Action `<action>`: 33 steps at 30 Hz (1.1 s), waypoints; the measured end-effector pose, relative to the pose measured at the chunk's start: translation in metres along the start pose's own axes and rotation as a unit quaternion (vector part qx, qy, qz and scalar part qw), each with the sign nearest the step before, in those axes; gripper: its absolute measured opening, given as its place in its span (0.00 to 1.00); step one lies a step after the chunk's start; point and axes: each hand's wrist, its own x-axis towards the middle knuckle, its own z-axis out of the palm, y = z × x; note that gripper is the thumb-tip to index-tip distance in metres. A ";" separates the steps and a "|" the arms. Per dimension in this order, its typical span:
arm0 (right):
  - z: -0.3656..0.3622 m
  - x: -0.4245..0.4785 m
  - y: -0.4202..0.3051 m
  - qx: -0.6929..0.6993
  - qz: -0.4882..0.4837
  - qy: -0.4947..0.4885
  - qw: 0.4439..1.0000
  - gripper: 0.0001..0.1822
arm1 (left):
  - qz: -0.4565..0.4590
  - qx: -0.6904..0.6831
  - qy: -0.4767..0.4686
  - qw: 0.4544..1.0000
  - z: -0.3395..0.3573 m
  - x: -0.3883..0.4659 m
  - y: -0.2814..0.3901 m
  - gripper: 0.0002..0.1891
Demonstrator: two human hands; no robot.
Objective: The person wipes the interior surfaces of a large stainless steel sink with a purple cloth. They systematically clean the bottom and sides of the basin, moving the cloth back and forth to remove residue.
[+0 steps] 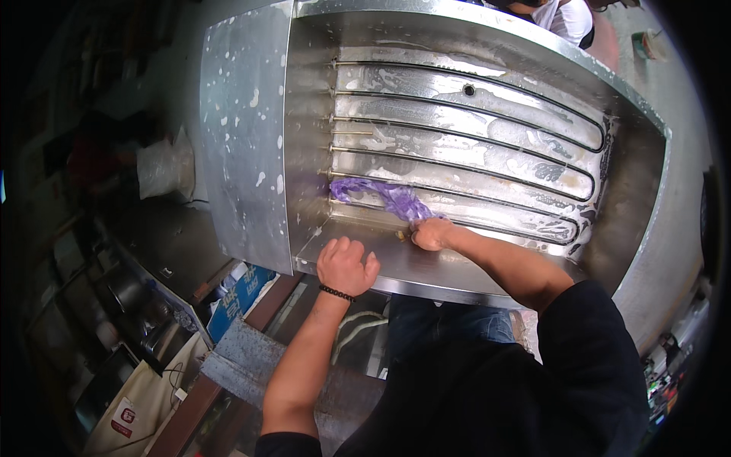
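My right hand (432, 233) is closed on the end of a wet purple cloth (400, 200), low in a stainless steel tank near its front wall. The cloth trails left over the lower heating tubes (485, 197). White suds streak the tank floor (422, 108). My left hand (346, 265), with a dark bead bracelet (337, 293) at the wrist, rests at the tank's front edge. Its fingers are curled and hold nothing that shows. A small yellowish scrap (401, 235) lies beside my right hand.
The tank's flat metal side section (243, 137) bears white foam spots. A round hole (469, 90) shows in the tank floor. Part of another person (562, 20) is beyond the far rim. At lower left are a blue box (240, 303) and a rusty metal sheet (245, 354).
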 end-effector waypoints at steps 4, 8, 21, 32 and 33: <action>0.027 -0.069 0.099 -0.029 0.160 0.002 0.987 0.30 | 0.009 -0.001 0.009 1.000 0.002 -0.001 -0.001 0.12; 0.047 -0.120 0.215 -0.100 0.263 -0.100 0.954 0.25 | -0.008 0.004 0.000 1.000 0.003 -0.007 -0.002 0.13; -0.033 -0.105 0.082 0.235 -0.019 0.099 0.967 0.19 | 0.000 0.000 0.012 1.000 0.004 -0.009 -0.008 0.13; 0.030 0.025 -0.048 0.127 -0.180 0.023 0.975 0.41 | -0.009 -0.024 0.021 0.999 0.005 -0.012 -0.009 0.12; 0.030 -0.011 -0.022 0.101 -0.140 0.026 0.985 0.42 | -0.014 -0.015 0.009 1.000 0.003 -0.012 -0.009 0.12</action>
